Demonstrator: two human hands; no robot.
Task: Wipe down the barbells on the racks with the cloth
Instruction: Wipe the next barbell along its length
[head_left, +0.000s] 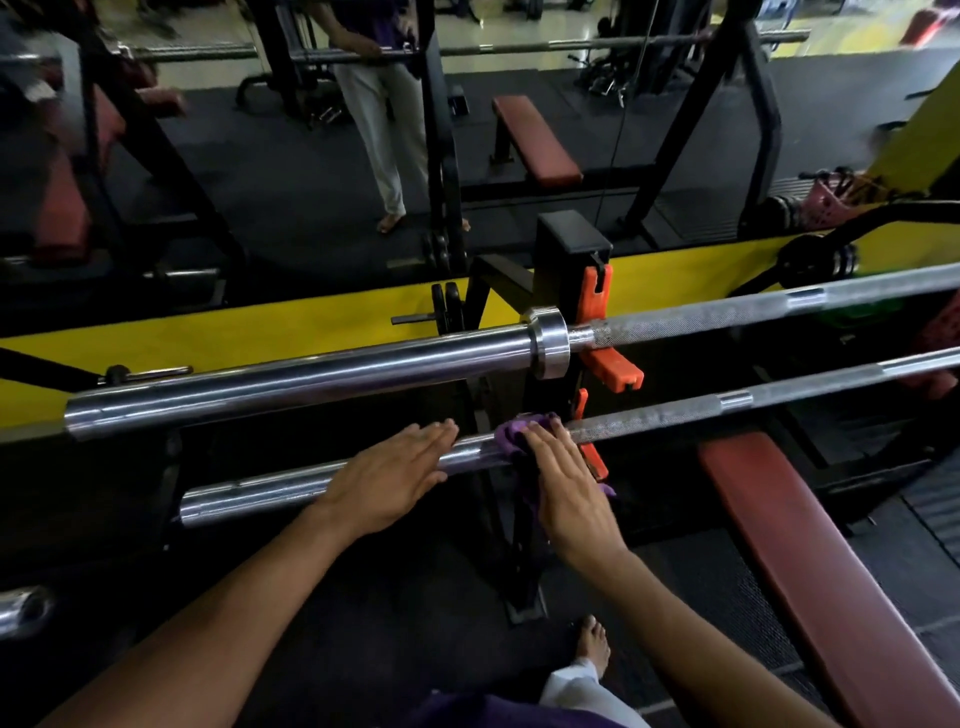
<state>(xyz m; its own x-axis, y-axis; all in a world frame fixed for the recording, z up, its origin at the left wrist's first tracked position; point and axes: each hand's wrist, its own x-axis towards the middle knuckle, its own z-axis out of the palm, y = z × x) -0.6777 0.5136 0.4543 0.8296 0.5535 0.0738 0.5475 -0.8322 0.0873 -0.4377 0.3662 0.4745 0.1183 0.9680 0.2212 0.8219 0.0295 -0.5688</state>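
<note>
Step in hand: wiping lower barbell (649, 415) on rack (550, 291). Right hand (569, 491) presses purple cloth (511, 434) onto bar near collar, fingers straight. Left hand (387, 480) flat on sleeve, fingers straight, holding nothing. Next, likely: slide cloth along bar; upper barbell (311, 376) remains.

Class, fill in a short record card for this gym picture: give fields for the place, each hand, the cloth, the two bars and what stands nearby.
place: gym rack beside a mirror wall
left hand: flat, fingers straight, resting on the lower barbell
right hand: pressing the purple cloth onto the lower barbell
upper barbell: on the orange hook, untouched
nearby: red bench at right
</note>
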